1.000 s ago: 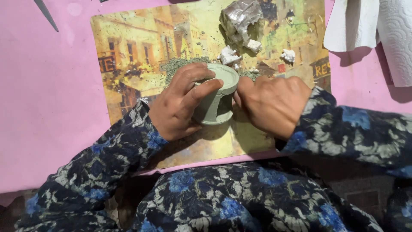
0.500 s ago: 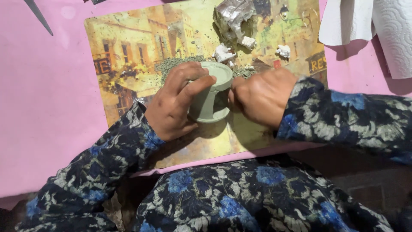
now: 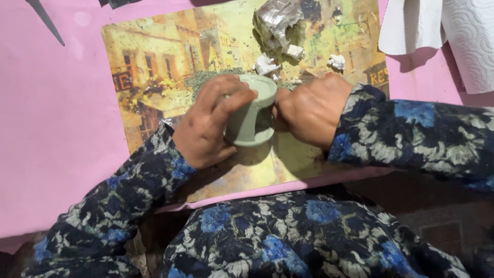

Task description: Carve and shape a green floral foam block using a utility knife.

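While unchanged since before, both hands clasped around pale green pot; placemat beneath.

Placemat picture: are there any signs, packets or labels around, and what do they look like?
Painted shop sign: left on the placemat, dark rectangle, pale letters.
Second painted sign: placemat's right edge, dark, yellowish letters.
Crumpled clear wrapper: top middle, greyish, holding pale lumps.

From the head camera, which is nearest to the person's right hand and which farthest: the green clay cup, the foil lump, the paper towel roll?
From the right hand:
1. Green clay cup, touching it on its left.
2. Foil lump, above on the picture mat.
3. Paper towel roll, far upper right corner.
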